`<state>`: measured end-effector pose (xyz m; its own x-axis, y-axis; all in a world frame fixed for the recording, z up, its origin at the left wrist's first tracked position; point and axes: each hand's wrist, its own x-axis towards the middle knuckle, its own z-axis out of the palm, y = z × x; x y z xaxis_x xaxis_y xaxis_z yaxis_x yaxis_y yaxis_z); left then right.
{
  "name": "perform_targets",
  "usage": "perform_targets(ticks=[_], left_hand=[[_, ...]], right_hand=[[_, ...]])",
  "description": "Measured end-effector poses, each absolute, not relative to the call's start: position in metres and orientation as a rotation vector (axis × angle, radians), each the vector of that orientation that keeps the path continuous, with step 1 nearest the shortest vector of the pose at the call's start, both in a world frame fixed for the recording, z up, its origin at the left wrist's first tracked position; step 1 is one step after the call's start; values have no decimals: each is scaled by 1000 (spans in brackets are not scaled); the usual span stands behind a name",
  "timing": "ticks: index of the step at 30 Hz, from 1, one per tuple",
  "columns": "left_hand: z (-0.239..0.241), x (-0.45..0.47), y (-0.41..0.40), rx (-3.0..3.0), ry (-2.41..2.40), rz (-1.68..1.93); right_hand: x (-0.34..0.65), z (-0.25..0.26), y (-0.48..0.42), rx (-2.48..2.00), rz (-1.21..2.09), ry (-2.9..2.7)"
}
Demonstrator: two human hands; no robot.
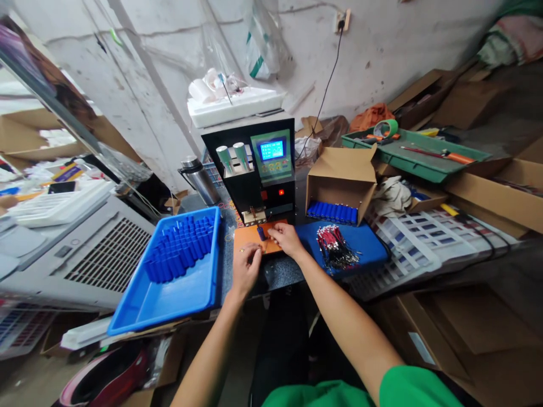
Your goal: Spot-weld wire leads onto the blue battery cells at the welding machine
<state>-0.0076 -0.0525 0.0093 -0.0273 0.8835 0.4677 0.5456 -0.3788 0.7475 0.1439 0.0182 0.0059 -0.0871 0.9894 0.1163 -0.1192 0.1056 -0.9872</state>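
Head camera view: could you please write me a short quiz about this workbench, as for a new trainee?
1. True or false: the blue tray with the blue cells lies on the person's right side.
2. What lies on the blue mat beside the right hand?
A. a bundle of red and black wires
B. a pair of scissors
C. a cup
3. Fill the gap: the small screen on the black machine glows ____.
Key: 1 false, it lies on the left; 2 A; 3 blue.
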Motion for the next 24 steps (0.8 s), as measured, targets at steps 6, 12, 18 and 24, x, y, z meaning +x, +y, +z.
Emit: perform_targets(ticks=[6,12,18,24], left_hand=[[7,3,-55,1986,1608,1294],[9,-1,-46,1853,1556,1225],[15,-8,-36,1843,1512,1091],[21,-9,-36,1932,1475,1039]], right_hand=[[143,4,19,-1005,1221,-1213],[153,9,15,-909,1352,-1361],[156,11,14,-843,1373,-1588],[155,12,14,-835,1392,-1548]])
